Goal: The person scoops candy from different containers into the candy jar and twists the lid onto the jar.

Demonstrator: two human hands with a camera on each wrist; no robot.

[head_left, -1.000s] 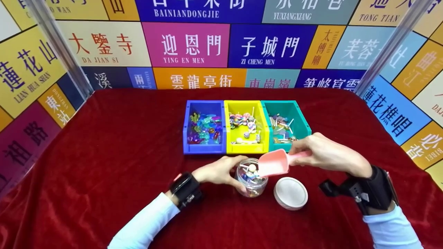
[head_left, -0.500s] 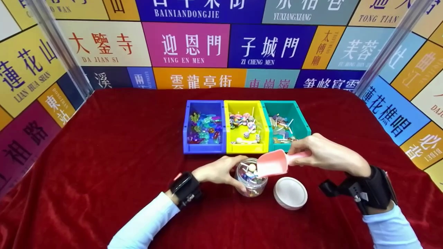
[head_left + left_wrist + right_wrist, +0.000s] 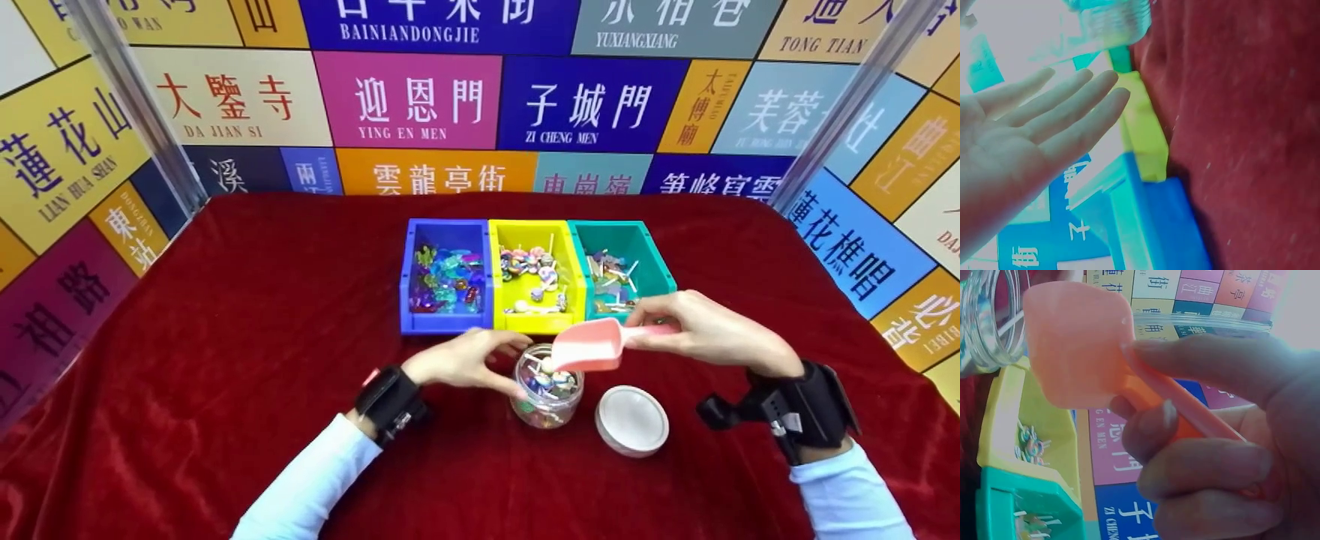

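Observation:
A clear jar (image 3: 547, 405) with lollipops in it stands on the red cloth in the head view. Beside its left rim is my left hand (image 3: 469, 361); in the left wrist view its fingers (image 3: 1081, 115) are straight and apart from the jar (image 3: 1117, 22). My right hand (image 3: 694, 330) grips the handle of a pink scoop (image 3: 589, 345), whose blade overlaps the jar's mouth in the head view. From the right wrist, the scoop (image 3: 1081, 343) appears with thumb and curled fingers round its handle. A round white lid (image 3: 632, 420) lies right of the jar.
Behind the jar, three bins stand side by side: a blue bin (image 3: 448, 325) with colourful translucent pieces, a yellow bin (image 3: 536, 323) with lollipops, and a green bin (image 3: 655, 262) with more sticks. A patterned wall (image 3: 420, 97) closes off the back.
My left hand has let go of the jar and drawn slightly left. The scoop has risen a little and tipped, still in my right hand.

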